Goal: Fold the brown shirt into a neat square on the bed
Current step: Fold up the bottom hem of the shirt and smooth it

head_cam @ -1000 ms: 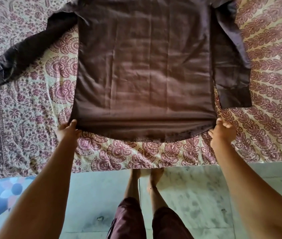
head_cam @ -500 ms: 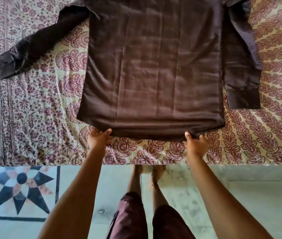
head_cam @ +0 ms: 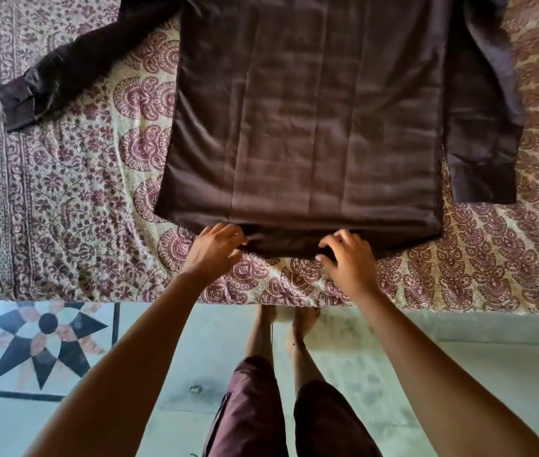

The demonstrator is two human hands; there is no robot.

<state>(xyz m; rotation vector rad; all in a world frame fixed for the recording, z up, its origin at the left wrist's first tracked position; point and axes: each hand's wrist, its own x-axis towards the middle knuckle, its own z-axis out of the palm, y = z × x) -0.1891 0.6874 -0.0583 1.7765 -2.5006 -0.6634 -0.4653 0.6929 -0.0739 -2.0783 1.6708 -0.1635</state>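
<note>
The brown shirt lies flat on the bed with its hem toward me. Its left sleeve stretches out to the left, and its right sleeve lies straight down beside the body. My left hand is at the middle of the hem, fingers and thumb curled round the edge, where the cloth puckers. My right hand is close beside it, with spread, arched fingers resting on the hem and the thumb on the sheet just below. The collar is out of view.
The patterned bedsheet runs to the bed's near edge. Below it is a pale stone floor with a black star inlay at left. My legs and bare feet stand against the bed.
Both hands have slid inward along the hem from its two corners to the middle and now sit close together. The view has shifted nearer to the shirt.
</note>
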